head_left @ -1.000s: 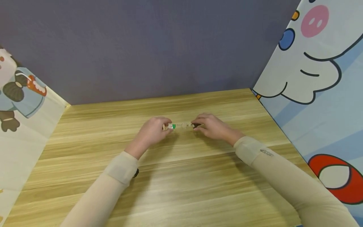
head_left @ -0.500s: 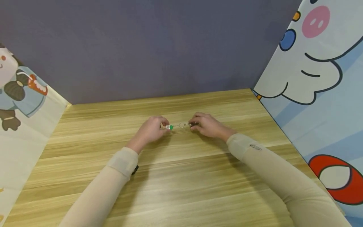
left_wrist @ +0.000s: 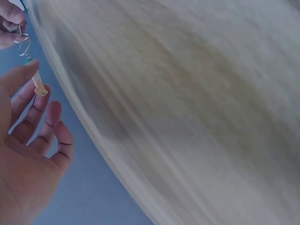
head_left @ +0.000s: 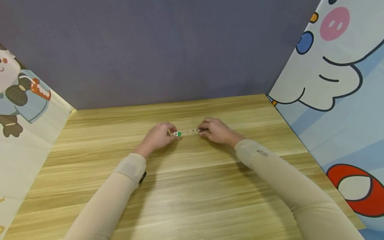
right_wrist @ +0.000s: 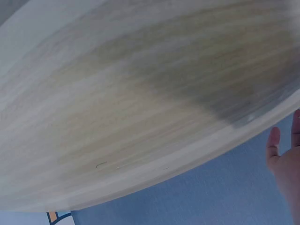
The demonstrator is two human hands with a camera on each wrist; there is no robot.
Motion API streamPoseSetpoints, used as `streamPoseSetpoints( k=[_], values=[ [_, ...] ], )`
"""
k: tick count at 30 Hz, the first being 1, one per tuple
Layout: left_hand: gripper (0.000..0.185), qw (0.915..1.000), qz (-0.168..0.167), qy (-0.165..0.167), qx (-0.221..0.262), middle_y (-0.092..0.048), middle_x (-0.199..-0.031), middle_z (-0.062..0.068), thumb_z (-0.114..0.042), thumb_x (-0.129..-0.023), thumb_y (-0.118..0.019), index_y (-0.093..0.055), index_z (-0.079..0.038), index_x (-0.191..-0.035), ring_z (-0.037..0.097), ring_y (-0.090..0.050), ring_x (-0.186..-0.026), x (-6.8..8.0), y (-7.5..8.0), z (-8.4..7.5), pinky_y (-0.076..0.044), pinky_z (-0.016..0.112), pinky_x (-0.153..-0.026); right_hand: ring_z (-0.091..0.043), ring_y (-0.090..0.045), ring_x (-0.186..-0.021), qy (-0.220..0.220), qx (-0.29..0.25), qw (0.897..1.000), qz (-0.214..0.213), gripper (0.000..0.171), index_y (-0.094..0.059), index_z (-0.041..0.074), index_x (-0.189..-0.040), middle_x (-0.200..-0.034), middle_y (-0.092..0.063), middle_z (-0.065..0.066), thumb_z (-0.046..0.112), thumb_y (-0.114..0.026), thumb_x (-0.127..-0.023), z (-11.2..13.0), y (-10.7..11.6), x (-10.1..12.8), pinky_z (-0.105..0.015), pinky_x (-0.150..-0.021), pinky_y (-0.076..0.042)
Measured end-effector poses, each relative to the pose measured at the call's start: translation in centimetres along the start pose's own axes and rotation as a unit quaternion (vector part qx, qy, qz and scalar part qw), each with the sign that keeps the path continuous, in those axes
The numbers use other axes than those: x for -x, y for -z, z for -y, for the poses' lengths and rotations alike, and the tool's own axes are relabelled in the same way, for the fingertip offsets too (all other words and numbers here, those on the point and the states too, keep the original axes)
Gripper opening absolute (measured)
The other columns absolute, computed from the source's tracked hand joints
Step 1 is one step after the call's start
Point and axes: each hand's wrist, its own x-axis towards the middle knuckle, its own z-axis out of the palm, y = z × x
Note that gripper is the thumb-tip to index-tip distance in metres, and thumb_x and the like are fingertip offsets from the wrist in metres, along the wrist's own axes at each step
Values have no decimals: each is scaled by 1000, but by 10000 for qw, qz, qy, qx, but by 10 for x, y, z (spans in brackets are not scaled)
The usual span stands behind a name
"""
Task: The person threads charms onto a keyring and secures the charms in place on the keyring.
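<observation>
A keychain is stretched between both hands above the table. The person's left hand (head_left: 157,136) pinches a small white charm (head_left: 176,134) with a green end between thumb and fingers. Its lower tip looks orange in the left wrist view, where the charm (left_wrist: 37,82) hangs below a metal split ring (left_wrist: 23,47). A short chain leads from the green end to this ring (head_left: 190,131), midway between the hands. The right hand (head_left: 216,130) pinches a small dark piece (head_left: 204,129) at the other end, mostly covered by fingers. In the right wrist view only part of the right hand (right_wrist: 287,164) shows.
The wood-grain table (head_left: 192,186) spreads beneath both arms. A grey panel (head_left: 168,53) rises behind its far edge. Printed cartoon panels stand along the left (head_left: 27,133) and right (head_left: 336,110) sides.
Both hands have shifted slightly left with the keychain, the right hand a little farther. The ring shows more distinctly between them now. Both holds stay the same.
</observation>
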Motion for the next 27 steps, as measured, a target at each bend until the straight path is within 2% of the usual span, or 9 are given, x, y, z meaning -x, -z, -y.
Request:
streamPoseSetpoints(
  k=[8, 15, 23, 27],
  values=[
    [29, 10000, 85, 1, 10, -75, -114, 9, -29, -99, -77, -75, -9, -120, 28, -69, -102, -3, -3, 10, -60, 48, -94, -29, -64, -124, -178, 152, 9992, 311, 40, -71, 11, -137, -130, -68, -7, 35, -68, -105, -2, -13, -6, -54, -109, -52],
    [24, 9997, 222, 78, 78, -76, -112, 9, -28, -101, -74, -77, -9, -116, 27, -69, -103, -5, -2, 15, -58, 48, -95, -28, -62, -129, -283, 162, 9992, 240, 38, -72, 16, -137, -129, -69, -4, 37, -68, -105, -5, -21, -11, -57, -113, -49],
    [21, 9994, 282, 111, 142, -74, -107, 7, -27, -101, -75, -77, -10, -114, 23, -67, -98, -8, -4, 19, -57, 45, -91, -29, -61, -131, -388, 2, 9988, 314, 36, -74, 19, -135, -128, -70, -1, 38, -70, -104, -3, -21, -11, -63, -117, -44],
    [22, 9993, 328, 114, 120, -74, -108, 7, -26, -100, -77, -77, -10, -114, 25, -67, -100, -9, -3, 19, -57, 45, -93, -28, -61, -128, -384, -43, 9988, 300, 35, -75, 19, -133, -127, -70, -1, 37, -72, -103, -3, -20, -12, -62, -114, -45]
  ],
)
